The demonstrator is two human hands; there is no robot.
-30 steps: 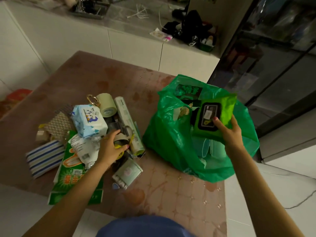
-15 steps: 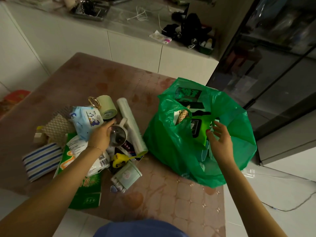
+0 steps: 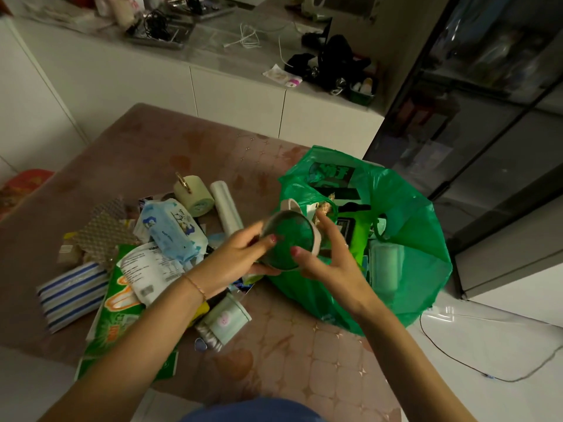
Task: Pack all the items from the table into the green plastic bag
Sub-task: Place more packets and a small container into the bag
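A green plastic bag (image 3: pixel 405 233) stands open on the right side of the brown table (image 3: pixel 158 147), with a green wipes pack (image 3: pixel 358 236) and other items inside. Both hands hold a shiny metal cup (image 3: pixel 288 240) with a pale handle just left of the bag's mouth. My left hand (image 3: pixel 236 261) grips the cup from the left and below. My right hand (image 3: pixel 327 257) holds its right rim with thumb and fingers. The cup's inside reflects the green of the bag.
A pile lies on the table's left: a blue tissue pack (image 3: pixel 172 229), a pale tape roll (image 3: pixel 193 194), a roll of clear bags (image 3: pixel 227 208), a striped pack (image 3: pixel 71 295), a green packet (image 3: pixel 122 324), a small pouch (image 3: pixel 224 322). A white cabinet (image 3: pixel 237 99) stands behind.
The wipes pack went from my right hand into the bag. My left hand lifted the metal cup from the pile and carried it right; my right hand came out of the bag and took its rim.
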